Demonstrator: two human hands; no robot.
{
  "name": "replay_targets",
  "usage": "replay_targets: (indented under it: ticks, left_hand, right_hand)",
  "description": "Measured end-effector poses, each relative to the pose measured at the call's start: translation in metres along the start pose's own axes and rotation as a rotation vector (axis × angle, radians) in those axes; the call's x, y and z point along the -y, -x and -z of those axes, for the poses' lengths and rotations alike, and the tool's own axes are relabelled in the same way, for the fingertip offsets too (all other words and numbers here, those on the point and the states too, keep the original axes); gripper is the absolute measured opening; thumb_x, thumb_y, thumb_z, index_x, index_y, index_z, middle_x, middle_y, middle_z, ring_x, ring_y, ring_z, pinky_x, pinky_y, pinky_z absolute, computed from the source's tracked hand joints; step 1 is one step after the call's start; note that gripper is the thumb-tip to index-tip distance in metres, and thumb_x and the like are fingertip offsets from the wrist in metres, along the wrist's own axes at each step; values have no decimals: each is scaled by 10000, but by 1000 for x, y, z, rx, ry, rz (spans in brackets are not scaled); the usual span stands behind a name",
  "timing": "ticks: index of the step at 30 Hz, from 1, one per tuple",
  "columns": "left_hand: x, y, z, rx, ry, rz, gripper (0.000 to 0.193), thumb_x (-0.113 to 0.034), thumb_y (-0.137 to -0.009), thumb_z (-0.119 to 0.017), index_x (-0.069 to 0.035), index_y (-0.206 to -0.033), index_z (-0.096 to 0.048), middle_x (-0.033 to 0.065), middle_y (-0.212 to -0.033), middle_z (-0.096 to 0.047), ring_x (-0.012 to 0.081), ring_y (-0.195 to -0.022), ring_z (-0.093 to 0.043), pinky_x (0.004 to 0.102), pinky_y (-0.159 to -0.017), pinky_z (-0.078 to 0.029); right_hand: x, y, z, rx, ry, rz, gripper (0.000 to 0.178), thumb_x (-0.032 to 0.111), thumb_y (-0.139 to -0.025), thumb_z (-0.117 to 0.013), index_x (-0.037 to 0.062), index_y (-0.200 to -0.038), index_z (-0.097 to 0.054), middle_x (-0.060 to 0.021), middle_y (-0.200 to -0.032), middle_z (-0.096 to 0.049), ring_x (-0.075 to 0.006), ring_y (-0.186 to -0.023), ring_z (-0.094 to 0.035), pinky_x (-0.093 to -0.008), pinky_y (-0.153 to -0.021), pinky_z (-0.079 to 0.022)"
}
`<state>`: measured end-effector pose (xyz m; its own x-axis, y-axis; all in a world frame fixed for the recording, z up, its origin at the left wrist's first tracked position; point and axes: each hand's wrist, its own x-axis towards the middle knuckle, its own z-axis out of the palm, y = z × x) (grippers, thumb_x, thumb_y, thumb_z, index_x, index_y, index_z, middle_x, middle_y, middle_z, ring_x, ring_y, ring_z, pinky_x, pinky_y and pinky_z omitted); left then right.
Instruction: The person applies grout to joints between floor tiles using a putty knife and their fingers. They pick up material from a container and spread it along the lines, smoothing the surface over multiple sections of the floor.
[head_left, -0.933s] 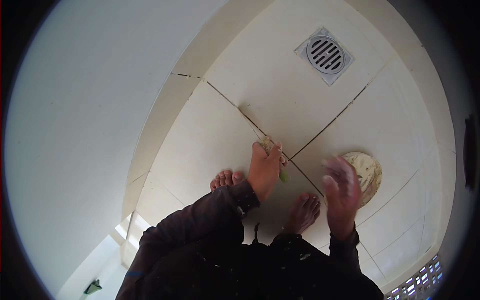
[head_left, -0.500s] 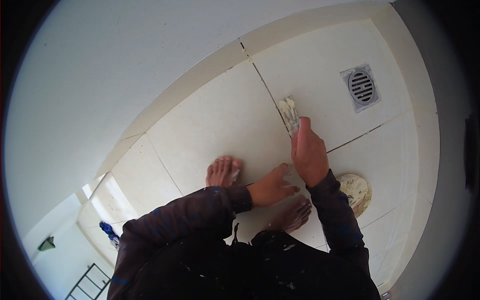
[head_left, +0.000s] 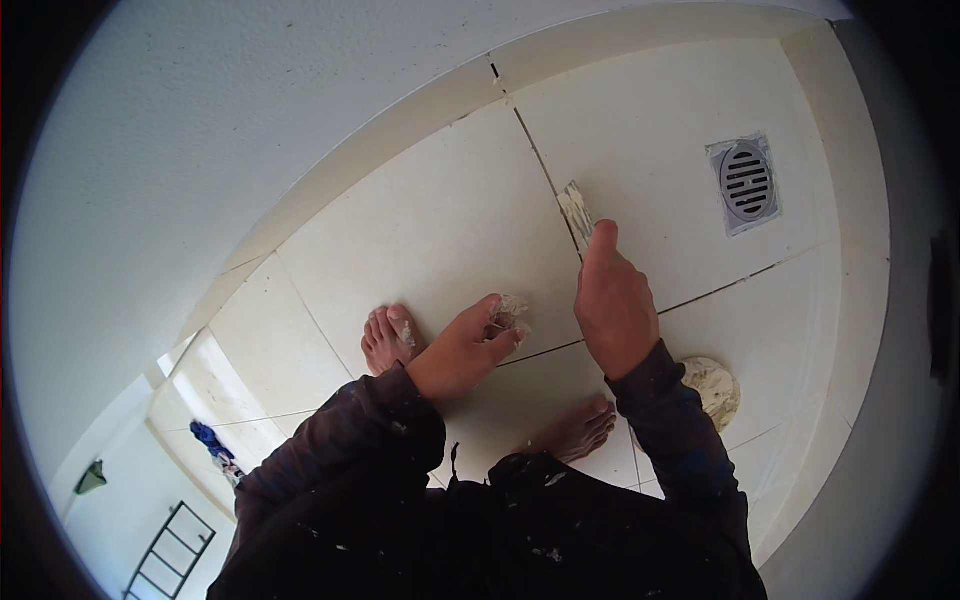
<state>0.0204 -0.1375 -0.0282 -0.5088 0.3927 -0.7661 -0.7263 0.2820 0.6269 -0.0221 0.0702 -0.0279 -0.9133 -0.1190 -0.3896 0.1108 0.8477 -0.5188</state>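
My right hand (head_left: 617, 312) grips a putty knife (head_left: 574, 212) whose blade is coated in cream paste. The blade lies at a dark open joint (head_left: 535, 150) between pale floor tiles (head_left: 420, 210). To the left, my left hand (head_left: 455, 352) is curled around a crumpled whitish wad (head_left: 510, 314) smeared with paste; its exact kind I cannot make out. A round container of cream paste (head_left: 712, 393) sits on the floor beside my right forearm, which partly hides it.
A grey floor drain (head_left: 747, 182) lies at the far right. My bare feet stand on the tiles, the left foot (head_left: 388, 338) beside my left hand. A low tiled skirting (head_left: 380, 140) edges the wall. Blue cloth (head_left: 208, 437) and a dark rack (head_left: 170, 550) show at the left.
My left hand has moved left, away from my right hand, so the wad in it shows more. The knife blade has tilted more edge-on at the joint. My left foot stands farther left.
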Motion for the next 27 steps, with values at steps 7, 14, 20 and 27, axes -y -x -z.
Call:
replay_targets:
  ticks: [7,14,20,27]
  left_hand:
    - [-18,-13,-6,41,30,34,296,-143,-986,-554,-18,-1253,-534,21,-1068,-594,114,-966,-559,268,-841,-476]
    - [-15,1,0,-8,-1,-7,317,-137,-981,-530,-16,-1274,-538,30,-1097,-605,104,-978,-561,261,-862,-479]
    - [-15,9,4,-50,13,-25,305,-138,-981,-536,-13,-1259,-546,27,-1066,-609,94,-955,-552,256,-846,-475]
    - [-16,17,10,-129,-151,-105,259,-138,-979,-550,7,-1193,-552,18,-971,-602,92,-869,-540,251,-806,-467]
  right_hand:
    - [-7,-1,-1,-45,24,76,200,44,-938,-487,-7,-1099,-380,-216,-811,-635,-439,-708,-656,-502,-605,-539]
    - [-1,21,-12,-76,56,13,242,28,-924,-499,-14,-1134,-385,-203,-830,-636,-406,-710,-670,-481,-595,-546]
    - [1,22,-12,-84,21,24,249,53,-938,-492,-19,-1146,-375,-239,-799,-625,-455,-709,-640,-525,-610,-523]
    - [-19,36,10,-175,-185,-26,247,70,-968,-497,-32,-1152,-368,-272,-656,-575,-491,-668,-595,-549,-579,-455]
